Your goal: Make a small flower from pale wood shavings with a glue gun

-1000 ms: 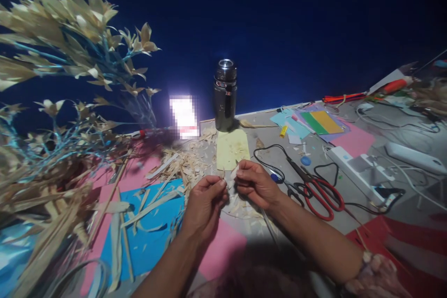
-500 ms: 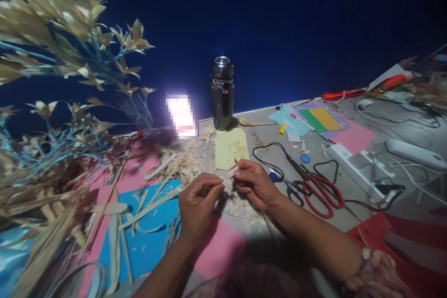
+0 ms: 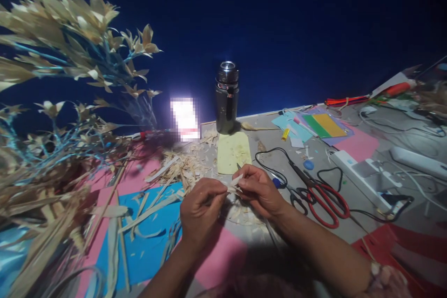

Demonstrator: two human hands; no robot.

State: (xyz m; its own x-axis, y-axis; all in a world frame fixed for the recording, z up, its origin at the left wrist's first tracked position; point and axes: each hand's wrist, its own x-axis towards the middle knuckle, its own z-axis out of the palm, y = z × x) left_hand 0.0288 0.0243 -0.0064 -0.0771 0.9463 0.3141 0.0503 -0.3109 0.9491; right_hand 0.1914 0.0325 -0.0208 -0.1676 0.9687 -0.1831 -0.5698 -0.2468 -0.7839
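Between my two hands is a small pale piece of dried husk (image 3: 235, 185), shaped like petals. My left hand (image 3: 202, 209) pinches its left side between thumb and fingertips. From the right, my right hand (image 3: 260, 191) grips it with bent fingers. A thin pointed tip sticks up behind the right fingers; what it belongs to is hidden. Beyond the hands lies a pale yellow pad (image 3: 233, 151) with crumbs on it. Husk scraps lie on the table under the hands.
A dark flask (image 3: 226, 102) stands behind the pad. Red-handled scissors (image 3: 326, 202) and a white power strip (image 3: 363, 181) lie to the right. Husk strips cover a blue sheet (image 3: 146, 251) at left, below branches with husk flowers (image 3: 101, 37). A bright pixelated patch glows near the flask.
The whole view has shifted slightly, so things sit a little lower and further right. More of the pale husk shows between my fingers. Both hands keep their pinch.
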